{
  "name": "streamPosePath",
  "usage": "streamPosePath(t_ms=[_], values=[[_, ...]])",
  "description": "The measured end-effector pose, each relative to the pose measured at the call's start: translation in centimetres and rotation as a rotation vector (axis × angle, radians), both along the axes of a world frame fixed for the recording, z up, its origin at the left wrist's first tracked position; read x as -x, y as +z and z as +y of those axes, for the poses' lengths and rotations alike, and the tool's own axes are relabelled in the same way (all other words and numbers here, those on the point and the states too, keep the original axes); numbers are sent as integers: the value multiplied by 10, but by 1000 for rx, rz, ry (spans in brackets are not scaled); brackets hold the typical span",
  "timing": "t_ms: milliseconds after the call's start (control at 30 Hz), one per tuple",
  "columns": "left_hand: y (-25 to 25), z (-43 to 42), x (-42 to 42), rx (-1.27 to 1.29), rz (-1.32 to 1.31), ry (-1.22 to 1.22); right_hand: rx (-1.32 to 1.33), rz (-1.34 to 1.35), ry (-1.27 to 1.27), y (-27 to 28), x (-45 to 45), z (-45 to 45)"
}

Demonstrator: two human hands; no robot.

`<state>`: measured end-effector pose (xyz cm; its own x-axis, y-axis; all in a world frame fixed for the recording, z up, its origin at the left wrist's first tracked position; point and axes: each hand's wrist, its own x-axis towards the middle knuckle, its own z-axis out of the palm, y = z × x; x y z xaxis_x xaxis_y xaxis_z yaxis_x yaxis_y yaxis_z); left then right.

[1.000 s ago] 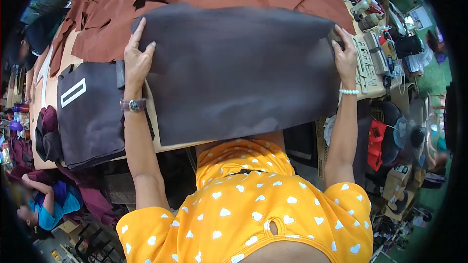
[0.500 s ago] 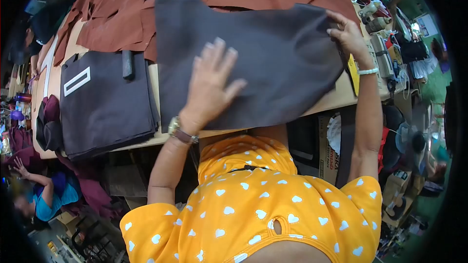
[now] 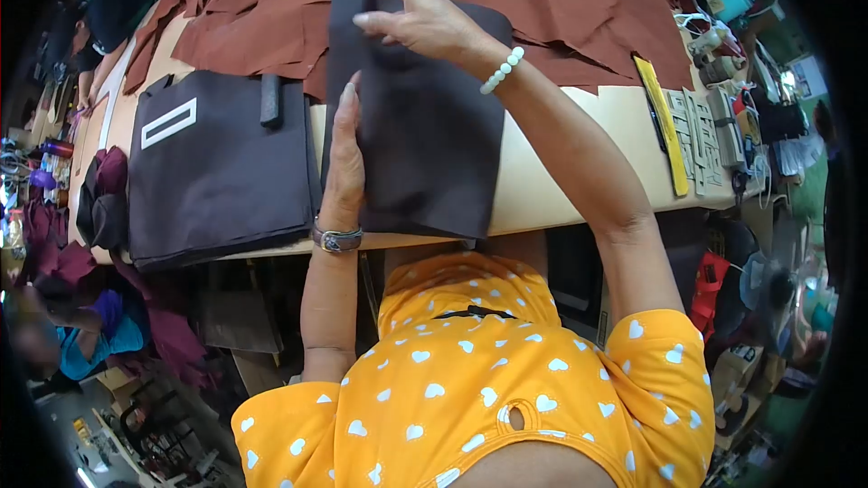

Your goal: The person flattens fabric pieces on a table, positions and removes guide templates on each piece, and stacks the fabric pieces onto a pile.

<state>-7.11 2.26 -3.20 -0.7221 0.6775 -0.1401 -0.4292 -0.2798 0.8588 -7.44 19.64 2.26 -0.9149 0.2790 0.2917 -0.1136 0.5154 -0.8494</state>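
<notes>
A dark brown fabric piece (image 3: 434, 145) lies folded over on the table in front of me, its fold along the right side. My right hand (image 3: 420, 23) reaches across to its far left part; the fingers rest spread on the cloth. My left hand (image 3: 345, 158) stands on edge along the left side of the piece, fingers straight and touching it. To the left lies a neat stack of the same dark fabric (image 3: 217, 181). On that stack are a white rectangular frame (image 3: 169, 124) and a small dark grey block (image 3: 270, 100).
Reddish-brown fabric sheets (image 3: 579, 27) cover the back of the table (image 3: 542, 163). A yellow strip (image 3: 665, 126) and grey cut-out templates (image 3: 698, 140) lie at the right. Dark and maroon cloth (image 3: 104, 199) sits at the left edge. Another person (image 3: 99, 334) is at lower left.
The right side of the dark fabric piece has been folded over to the left, with my right hand moving across. My left hand has turned from flat on the cloth to upright at its left side.
</notes>
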Motion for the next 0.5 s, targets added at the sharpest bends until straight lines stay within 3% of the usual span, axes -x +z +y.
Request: streamPosePath(t_ms=[33,133,167,267,400,500], values=[[-5,-5,5,-93,-53,-19,183,0,59,-3,2,-6],[-15,-19,18,127,199,134,-26,121,28,-12,-19,-7],[-15,-27,20,158,154,138,-167,138,-59,-14,-34,-5],[-28,-44,22,490,494,134,-617,82,-477,-47,-73,0],[-31,-45,3,430,738,183,-293,-287,-671,-56,-106,-9],[-29,-46,-5,392,553,96,-148,-404,-716,-56,-104,-3]])
